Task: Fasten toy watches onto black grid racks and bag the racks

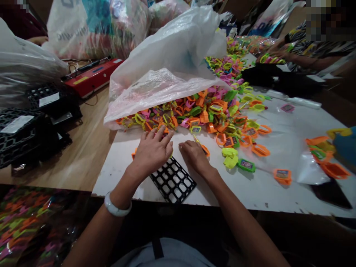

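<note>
The sorting or gathering of small plastic pieces by the black tray is judged to be in hand; the black tray (174, 180) is laid between the forearms at the near edge of the white surface (116, 178), its upper part covered from view by the left hand (152, 146); white is seen through its visible openings. The left hand is held palm down, fingers extended and parted, over the near edge of the heap of coloured pieces (219, 107); the right hand (194, 155) is curled low beside the tray, close to a slender yellow stick (196, 138) and an orange piece (205, 151); whether anything is gripped there cannot be told. The heap is partly covered by a translucent bag (167, 70); a green piece (246, 165) is set apart to the right. For a next move, it is judged that a single piece would need to be separated from the tangle, with the tray left undisturbed.
</note>
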The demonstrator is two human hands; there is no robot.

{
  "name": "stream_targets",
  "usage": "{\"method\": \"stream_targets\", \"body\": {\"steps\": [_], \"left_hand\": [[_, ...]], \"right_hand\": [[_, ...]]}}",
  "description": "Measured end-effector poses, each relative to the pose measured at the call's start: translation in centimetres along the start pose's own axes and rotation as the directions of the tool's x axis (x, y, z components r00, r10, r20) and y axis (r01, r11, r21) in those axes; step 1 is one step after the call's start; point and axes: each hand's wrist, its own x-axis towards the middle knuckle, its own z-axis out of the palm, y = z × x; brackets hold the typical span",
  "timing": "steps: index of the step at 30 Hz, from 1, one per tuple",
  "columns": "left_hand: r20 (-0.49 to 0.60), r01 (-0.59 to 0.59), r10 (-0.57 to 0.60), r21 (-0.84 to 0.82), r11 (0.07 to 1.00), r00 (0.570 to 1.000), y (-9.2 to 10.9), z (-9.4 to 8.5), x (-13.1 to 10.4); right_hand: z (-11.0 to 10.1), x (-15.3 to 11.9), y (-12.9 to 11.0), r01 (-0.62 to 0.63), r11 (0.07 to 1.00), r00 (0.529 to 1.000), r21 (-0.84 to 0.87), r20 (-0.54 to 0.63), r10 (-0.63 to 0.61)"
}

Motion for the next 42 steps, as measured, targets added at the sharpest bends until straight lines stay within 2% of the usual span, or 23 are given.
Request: {"method": "stream_targets", "body": {"steps": [2, 3, 5, 7, 9, 11, 13, 15, 17, 19, 21, 23, 25, 27, 28, 31, 33, 35, 37, 39, 42], "left_hand": [[-0.006, -0.013, 0.013, 0.008, 1.0, 1.0, -0.1, 0.1, -0.1], [-0.013, -0.015, 0.015, 0.009, 1.0, 1.0, -0.1, 0.1, -0.1], [-0.023, -0.007, 0.007, 0.007, 1.0, 1.0, -0.1, 0.1, -0.2], [-0.02, 0.003, -0.002, 0.004, 1.0, 1.0, 0.0, 0.1, -0.1], [-0.009, 0.004, -0.004, 0.003, 1.0, 1.0, 0.0, 0.1, -0.1], [-0.001, 0.002, -0.002, 0.004, 1.0, 1.0, 0.0, 0.1, -0.1], [-0.004, 0.004, -0.004, 0.009, 1.0, 1.0, 0.1, 0.0, -0.1], [-0.005, 0.004, -0.004, 0.012, 1.0, 1.0, 0.1, 0.0, -0.1], [0.0, -0.001, 0.001, 0.014, 1.0, 1.0, 0.1, 0.0, -0.1], [0.007, -0.006, 0.005, 0.015, 1.0, 1.0, 0.1, 0.0, -0.1], [0.006, -0.003, 0.003, 0.017, 1.0, 1.0, 0.1, 0.0, -0.1], [0.0, 0.002, -0.002, 0.02, 1.0, 1.0, 0.1, 0.0, -0.1], [-0.008, 0.005, -0.004, 0.025, 1.0, 1.0, 0.1, 0.0, -0.1], [-0.009, -0.001, 0.002, 0.028, 1.0, 1.0, 0.0, 0.0, -0.2], [-0.007, -0.006, 0.007, 0.03, 1.0, 1.0, 0.0, 0.0, -0.2], [0.0, -0.013, 0.013, 0.035, 0.999, 1.0, -0.1, 0.0, -0.3], [0.002, -0.002, 0.002, 0.029, 1.0, 1.0, -0.1, -0.1, -0.3], [0.002, 0.006, -0.006, 0.02, 1.0, 1.0, -0.1, -0.1, -0.3], [0.002, 0.002, -0.002, 0.009, 1.0, 1.0, -0.1, -0.2, -0.3], [0.002, -0.011, 0.011, 0.001, 1.0, 1.0, -0.1, -0.2, -0.3], [-0.002, -0.024, 0.024, 0.0, 1.0, 1.0, -0.2, -0.1, -0.4]], "right_hand": [[0.1, -0.7, 0.2, 0.037, 0.997, 0.997, 0.068, -0.067, -0.033], [0.1, -0.9, 0.6, 0.0, 0.998, 0.993, 0.065, -0.116, 0.008], [-0.1, -0.9, 1.6, -0.166, 0.986, 0.966, -0.004, -0.203, 0.161], [-0.3, -0.7, 2.5, -0.263, 0.962, 0.949, -0.068, -0.199, 0.245], [-0.2, -0.6, 3.1, -0.173, 0.984, 0.978, -0.036, -0.125, 0.167], [0.1, -1.0, 3.2, 0.025, 0.996, 0.994, 0.082, -0.106, -0.016], [0.4, -1.7, 3.2, 0.194, 0.96, 0.973, 0.202, -0.168, -0.161], [0.5, -2.5, 3.2, 0.247, 0.928, 0.953, 0.277, -0.241, -0.182], [0.3, -3.1, 3.1, 0.153, 0.936, 0.959, 0.316, -0.276, -0.063], [0.0, -3.0, 3.0, -0.054, 0.95, 0.957, 0.308, -0.255, 0.137], [-0.3, -2.4, 2.7, -0.243, 0.936, 0.942, 0.256, -0.166, 0.29], [-0.5, -1.4, 2.3, -0.358, 0.91, 0.925, 0.209, -0.056, 0.377], [-0.7, -0.6, 1.9, -0.437, 0.865, 0.896, 0.247, 0.034, 0.442], [-0.8, 0.0, 1.4, -0.483, 0.772, 0.866, 0.414, 0.096, 0.49], [-0.7, 0.1, 1.1, -0.478, 0.694, 0.862, 0.538, 0.134, 0.489], [-0.1, 0.1, -0.3, -0.346, 0.345, 0.909, 0.872, 0.221, 0.354], [0.7, 0.1, -1.5, -0.271, 0.152, 0.946, 0.951, 0.234, 0.224], [1.6, 0.2, -2.5, -0.254, 0.081, 0.956, 0.964, 0.238, 0.173], [2.4, 0.3, -3.0, -0.257, 0.12, 0.95, 0.959, 0.229, 0.211], [2.9, 0.3, -3.1, -0.244, 0.22, 0.947, 0.944, 0.183, 0.263], [3.1, 0.1, -2.8, -0.222, 0.358, 0.957, 0.907, 0.133, 0.256]]}}
